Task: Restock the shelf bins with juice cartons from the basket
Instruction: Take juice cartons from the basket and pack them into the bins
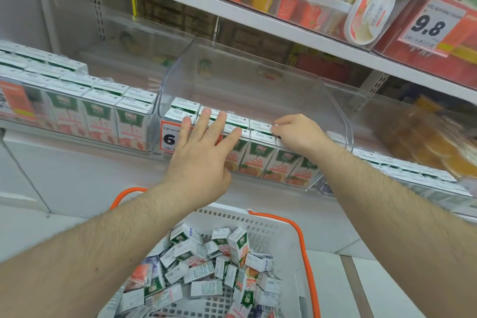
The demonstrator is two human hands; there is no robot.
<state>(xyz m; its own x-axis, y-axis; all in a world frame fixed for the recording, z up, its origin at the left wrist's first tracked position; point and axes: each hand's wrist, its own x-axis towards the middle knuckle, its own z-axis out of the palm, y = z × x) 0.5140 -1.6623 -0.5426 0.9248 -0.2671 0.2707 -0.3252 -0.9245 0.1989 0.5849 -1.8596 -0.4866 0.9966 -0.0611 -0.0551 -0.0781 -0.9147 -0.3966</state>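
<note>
While the flat left hand [204, 142] steadied green-and-white juice cartons [258, 155] in the clear plastic bin [258, 80], the right hand [294, 134] pinched one carton's top; next, probably, another from the white basket [273, 230].

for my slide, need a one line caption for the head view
Both hands straighten juice cartons in a clear shelf bin above the basket.

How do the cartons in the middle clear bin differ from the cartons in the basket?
The cartons in the middle clear bin stand upright in neat rows, while the cartons in the basket lie jumbled, tilted every way. The left hand and right hand touch the bin cartons; no hand touches the basket ones. The bin ones show orange fruit; the basket mixes several colours. Both are small, white and green.
</note>
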